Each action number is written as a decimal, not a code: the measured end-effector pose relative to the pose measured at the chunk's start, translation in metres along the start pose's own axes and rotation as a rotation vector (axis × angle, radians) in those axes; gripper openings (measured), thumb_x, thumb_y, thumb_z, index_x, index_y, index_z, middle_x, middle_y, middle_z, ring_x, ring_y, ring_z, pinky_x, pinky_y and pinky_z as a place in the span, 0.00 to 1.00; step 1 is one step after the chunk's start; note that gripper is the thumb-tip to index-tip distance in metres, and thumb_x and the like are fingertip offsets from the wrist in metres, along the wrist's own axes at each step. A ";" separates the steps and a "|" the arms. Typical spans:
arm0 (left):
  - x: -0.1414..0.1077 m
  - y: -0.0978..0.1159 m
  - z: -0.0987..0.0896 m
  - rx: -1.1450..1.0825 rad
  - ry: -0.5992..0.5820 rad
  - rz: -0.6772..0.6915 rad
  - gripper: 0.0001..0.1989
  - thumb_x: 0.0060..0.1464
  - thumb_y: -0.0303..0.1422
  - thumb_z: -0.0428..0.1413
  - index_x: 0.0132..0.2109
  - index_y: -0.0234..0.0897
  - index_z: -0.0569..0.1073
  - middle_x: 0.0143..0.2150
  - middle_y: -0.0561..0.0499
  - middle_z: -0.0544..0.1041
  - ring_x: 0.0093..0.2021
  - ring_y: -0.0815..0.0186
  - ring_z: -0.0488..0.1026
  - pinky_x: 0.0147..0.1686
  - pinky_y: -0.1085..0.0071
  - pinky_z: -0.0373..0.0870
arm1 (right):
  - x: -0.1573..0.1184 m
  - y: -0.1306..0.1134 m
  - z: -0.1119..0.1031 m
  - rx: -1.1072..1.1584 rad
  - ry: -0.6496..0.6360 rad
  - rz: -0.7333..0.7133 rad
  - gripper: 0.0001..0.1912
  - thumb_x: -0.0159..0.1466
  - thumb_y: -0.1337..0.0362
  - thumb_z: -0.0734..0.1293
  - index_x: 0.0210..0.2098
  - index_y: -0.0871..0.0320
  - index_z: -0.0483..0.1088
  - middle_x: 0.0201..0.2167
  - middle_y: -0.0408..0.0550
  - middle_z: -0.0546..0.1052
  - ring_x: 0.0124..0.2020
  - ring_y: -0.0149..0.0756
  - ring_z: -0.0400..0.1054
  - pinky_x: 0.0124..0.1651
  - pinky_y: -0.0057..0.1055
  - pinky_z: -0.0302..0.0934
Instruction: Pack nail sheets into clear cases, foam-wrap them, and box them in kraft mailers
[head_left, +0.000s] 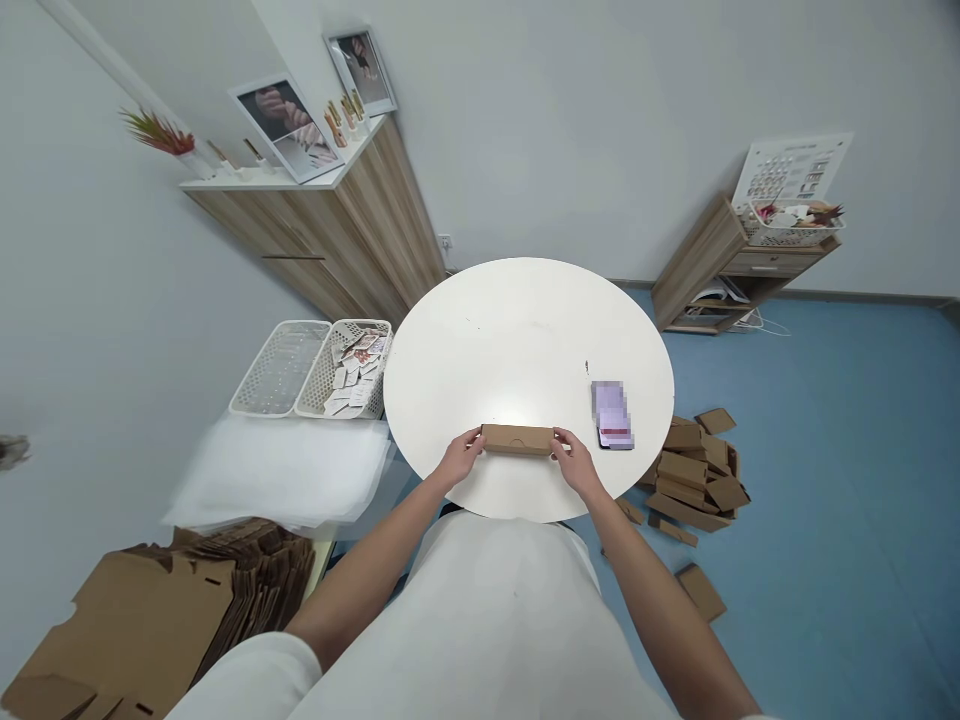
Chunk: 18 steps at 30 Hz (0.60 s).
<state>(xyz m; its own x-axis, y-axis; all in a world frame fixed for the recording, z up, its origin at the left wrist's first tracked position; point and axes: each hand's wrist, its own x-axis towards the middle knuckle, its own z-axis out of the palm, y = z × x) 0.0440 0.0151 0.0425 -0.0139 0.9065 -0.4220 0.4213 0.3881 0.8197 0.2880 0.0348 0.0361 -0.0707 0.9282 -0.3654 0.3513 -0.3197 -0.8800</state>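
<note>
Box (517,443), just one, lower centre: my left hand (459,459) and right hand (575,464) grasp its ends; two framed pictures (286,125), upper left.

The scene is looked at by one camera, which is worn on the person's head. It is faced forward and steeply down: the white shirt (510,610) is seen from above at the bottom centre, and the wall (570,130) is met along the top. The round table (525,320) is viewed from rather near, in the middle of the frame, with the left hand (460,458) and the right hand (574,464) below centre. A wide field is covered, from the cabinet (390,210) at upper left to the floor (832,480) at right.
</note>
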 end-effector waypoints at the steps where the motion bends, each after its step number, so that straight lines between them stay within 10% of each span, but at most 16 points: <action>1: 0.000 0.000 0.001 0.004 0.005 0.016 0.23 0.54 0.43 0.44 0.54 0.40 0.64 0.44 0.48 0.73 0.39 0.64 0.71 0.37 0.68 0.67 | 0.000 0.000 0.001 -0.001 0.007 -0.010 0.23 0.57 0.54 0.57 0.49 0.56 0.63 0.42 0.50 0.70 0.32 0.34 0.69 0.37 0.36 0.62; 18: -0.010 -0.023 0.014 0.033 0.090 0.046 0.18 0.51 0.28 0.49 0.50 0.39 0.64 0.49 0.46 0.70 0.49 0.64 0.67 0.41 0.68 0.65 | -0.030 0.025 0.022 0.021 0.104 -0.064 0.19 0.55 0.62 0.60 0.46 0.55 0.64 0.47 0.50 0.70 0.48 0.39 0.65 0.49 0.38 0.60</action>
<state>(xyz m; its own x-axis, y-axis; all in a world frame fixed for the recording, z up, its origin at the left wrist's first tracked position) 0.0471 -0.0058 0.0223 -0.0745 0.9351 -0.3465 0.4534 0.3413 0.8234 0.2781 -0.0051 0.0179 0.0053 0.9613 -0.2754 0.3293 -0.2617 -0.9072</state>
